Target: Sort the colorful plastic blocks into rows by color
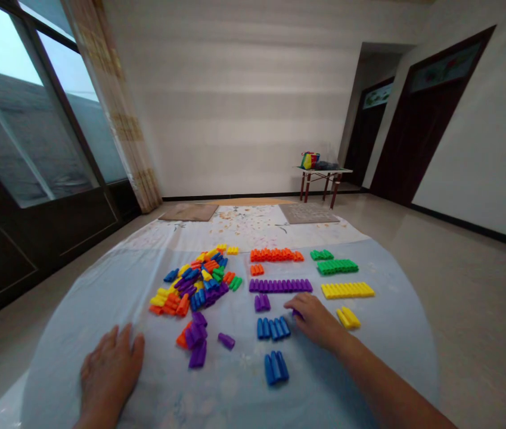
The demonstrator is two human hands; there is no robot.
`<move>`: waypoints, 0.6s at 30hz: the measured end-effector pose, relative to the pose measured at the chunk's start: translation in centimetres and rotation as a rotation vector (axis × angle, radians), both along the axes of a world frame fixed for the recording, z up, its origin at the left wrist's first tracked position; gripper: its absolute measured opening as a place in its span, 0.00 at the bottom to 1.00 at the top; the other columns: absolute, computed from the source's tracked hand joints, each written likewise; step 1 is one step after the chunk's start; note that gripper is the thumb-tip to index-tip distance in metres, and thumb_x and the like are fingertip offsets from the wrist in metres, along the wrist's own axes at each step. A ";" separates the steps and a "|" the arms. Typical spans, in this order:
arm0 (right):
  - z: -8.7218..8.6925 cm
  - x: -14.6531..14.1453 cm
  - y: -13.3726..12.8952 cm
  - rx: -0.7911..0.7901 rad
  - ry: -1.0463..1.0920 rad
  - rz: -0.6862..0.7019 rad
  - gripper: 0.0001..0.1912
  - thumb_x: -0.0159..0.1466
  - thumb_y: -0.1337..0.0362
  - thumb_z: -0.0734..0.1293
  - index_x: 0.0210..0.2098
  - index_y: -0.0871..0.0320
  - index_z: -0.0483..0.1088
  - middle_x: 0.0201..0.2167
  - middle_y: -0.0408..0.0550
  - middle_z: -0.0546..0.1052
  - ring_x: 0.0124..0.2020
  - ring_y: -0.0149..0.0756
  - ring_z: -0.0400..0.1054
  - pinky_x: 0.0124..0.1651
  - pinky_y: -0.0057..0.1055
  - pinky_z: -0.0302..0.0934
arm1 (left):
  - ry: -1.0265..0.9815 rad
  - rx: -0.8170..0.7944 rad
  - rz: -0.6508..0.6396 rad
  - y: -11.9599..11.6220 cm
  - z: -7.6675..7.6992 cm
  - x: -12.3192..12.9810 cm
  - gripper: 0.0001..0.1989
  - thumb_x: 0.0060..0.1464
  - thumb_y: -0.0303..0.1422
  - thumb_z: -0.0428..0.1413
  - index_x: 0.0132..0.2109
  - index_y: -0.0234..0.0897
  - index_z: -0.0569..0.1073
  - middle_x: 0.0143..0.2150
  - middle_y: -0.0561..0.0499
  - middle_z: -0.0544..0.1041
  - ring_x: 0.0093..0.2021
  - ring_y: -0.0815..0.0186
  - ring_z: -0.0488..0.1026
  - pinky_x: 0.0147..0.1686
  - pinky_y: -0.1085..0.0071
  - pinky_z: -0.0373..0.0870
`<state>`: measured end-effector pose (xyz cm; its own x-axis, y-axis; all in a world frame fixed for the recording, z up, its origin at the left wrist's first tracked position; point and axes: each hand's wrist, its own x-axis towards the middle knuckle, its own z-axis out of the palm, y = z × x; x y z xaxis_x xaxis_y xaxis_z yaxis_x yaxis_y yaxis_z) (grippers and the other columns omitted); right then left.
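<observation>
My left hand point(112, 370) lies flat on the light blue cloth, fingers apart, left of a small purple and orange cluster point(195, 336). My right hand point(313, 317) is closed on a purple piece point(296, 313), mostly hidden under its fingers, just right of a short purple group point(262, 302). Above it runs a long purple row point(280, 286). Blue pieces point(273, 328) stand side by side to its lower left, with more blue ones point(276, 367) nearer me. A loose purple piece point(226, 341) lies between the cluster and the blue groups.
A mixed colour pile point(199, 283) covers the left centre. Orange point(275, 255), green point(337, 266) and yellow point(347, 290) rows lie at the back and right, with a short yellow group point(348, 317). Two brown boards point(309, 213) rest at the table's far edge.
</observation>
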<state>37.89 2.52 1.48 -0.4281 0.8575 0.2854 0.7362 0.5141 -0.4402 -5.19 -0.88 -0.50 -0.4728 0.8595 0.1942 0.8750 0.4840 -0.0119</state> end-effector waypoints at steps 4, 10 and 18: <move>-0.7 0.5 -0.2 -0.052 0.099 -0.034 0.20 0.56 0.72 0.61 0.48 0.58 0.68 0.44 0.52 0.70 0.48 0.38 0.63 0.53 0.36 0.57 | -0.096 -0.035 0.105 0.0 -0.6 -1.2 0.31 0.56 0.44 0.34 0.62 0.32 0.58 0.65 0.39 0.55 0.63 0.51 0.51 0.58 0.50 0.47; -1.0 1.4 0.1 -0.123 0.081 -0.192 0.19 0.56 0.63 0.65 0.47 0.58 0.69 0.44 0.53 0.71 0.48 0.41 0.63 0.53 0.37 0.56 | -0.156 -0.082 0.179 0.3 1.2 -0.4 0.31 0.55 0.45 0.37 0.61 0.35 0.59 0.65 0.41 0.54 0.64 0.50 0.51 0.58 0.46 0.46; 1.0 0.7 1.6 -0.026 0.168 -0.099 0.21 0.55 0.65 0.66 0.49 0.57 0.67 0.46 0.51 0.71 0.49 0.40 0.63 0.53 0.38 0.56 | -0.093 0.068 0.034 2.7 2.5 3.9 0.27 0.57 0.40 0.33 0.52 0.33 0.68 0.51 0.40 0.72 0.49 0.51 0.68 0.49 0.57 0.60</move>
<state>38.58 4.08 2.45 -0.2896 0.9011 0.3227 0.6975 0.4295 -0.5735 -1.30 1.80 2.03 -0.5200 0.8290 0.2057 0.8539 0.5102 0.1025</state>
